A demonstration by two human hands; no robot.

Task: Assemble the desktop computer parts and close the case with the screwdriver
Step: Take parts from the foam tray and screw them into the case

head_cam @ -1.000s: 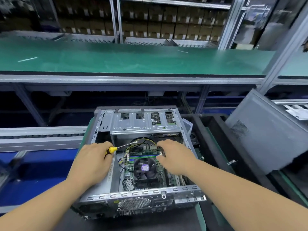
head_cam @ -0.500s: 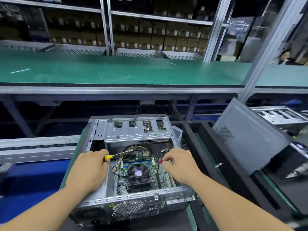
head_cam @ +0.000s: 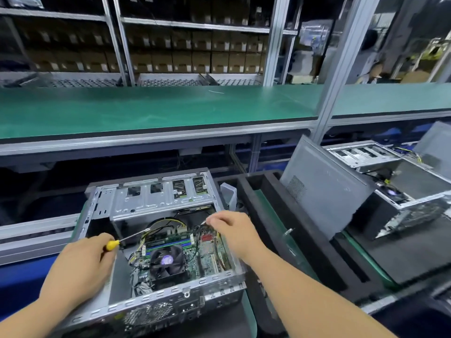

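A: Quick one. Open case (head_cam: pixel 161 242) sits on the bench, motherboard and CPU fan (head_cam: pixel 167 261) exposed. Side panel (head_cam: pixel 322 189) still off, leaning upright in the foam tray to the right.

B: Hands?

A: Left hand (head_cam: pixel 80 269) has its grip closed round the screwdriver (head_cam: pixel 122 241), yellow handle end showing, shaft pointing into the case over the cables. Tip isn't on any screw that I can see.

B: Right?

A: Right hand (head_cam: pixel 231 230) has lifted. A second ago it was down flat over the board by the memory slots; now it's raised toward the far right of the board, fingers pinched on something small and thin. Looks like a cable or connector end, but too small to tell.

B: So what changed matters how?

A: My read: done pressing on the board, now routing or plugging a lead near the red connector (head_cam: pixel 207 237). Still internal assembly, closing not begun.

B: Risk?

A: Loose yellow and black wires (head_cam: pixel 168 222) near the fan; they could snag before the panel goes on.
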